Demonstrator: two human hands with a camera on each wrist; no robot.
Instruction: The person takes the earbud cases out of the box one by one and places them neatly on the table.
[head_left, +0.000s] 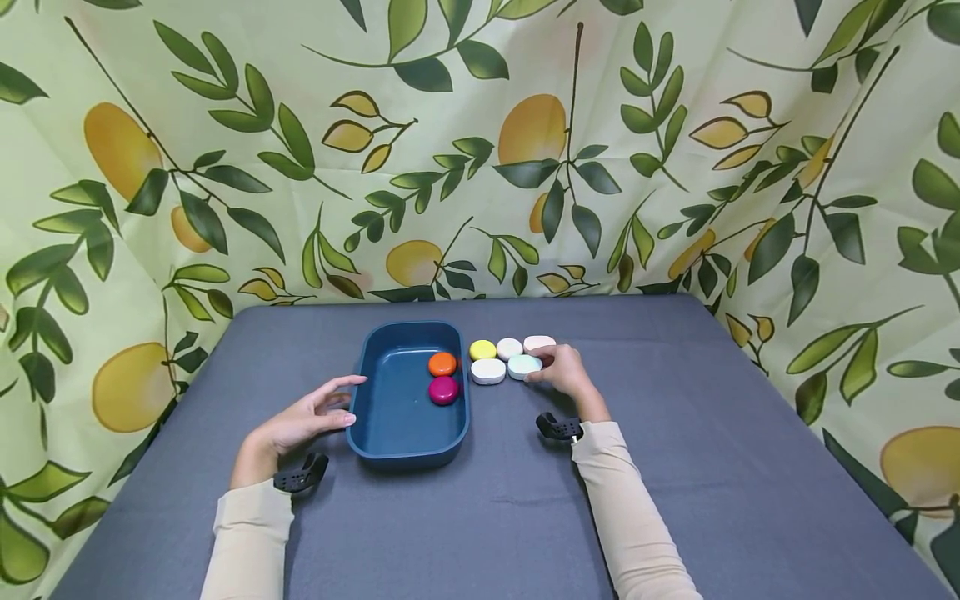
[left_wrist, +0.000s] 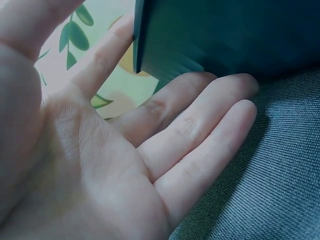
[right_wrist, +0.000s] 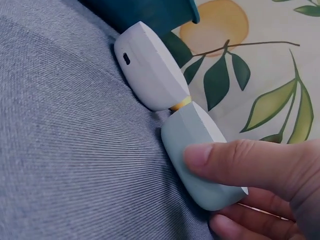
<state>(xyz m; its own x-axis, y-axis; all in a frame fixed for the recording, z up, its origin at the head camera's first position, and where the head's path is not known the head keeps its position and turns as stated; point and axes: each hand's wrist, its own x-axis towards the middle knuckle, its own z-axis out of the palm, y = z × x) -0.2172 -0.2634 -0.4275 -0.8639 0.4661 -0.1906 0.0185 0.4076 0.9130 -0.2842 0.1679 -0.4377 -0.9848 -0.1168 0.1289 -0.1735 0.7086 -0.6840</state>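
Note:
A deep blue plastic bin (head_left: 408,421) stands left of centre on the cloth, with an orange round case (head_left: 442,364) and a magenta round case (head_left: 443,390) inside at its right. My left hand (head_left: 303,422) touches the bin's left side, thumb and index finger at the rim. The other fingers lie loosely against the outer wall in the left wrist view. Right of the bin, my right hand (head_left: 562,372) pinches a pale mint earbud case (right_wrist: 192,145), thumb on its near side and fingers on the far side. The case sits at the cloth surface.
Beside the mint case is a white earbud case (right_wrist: 150,70) with a small charging port. Behind them are a yellow round case (head_left: 483,350), a white round case (head_left: 509,349) and a pale pink case (head_left: 538,342). A leaf-patterned curtain (head_left: 465,117) hangs behind the table.

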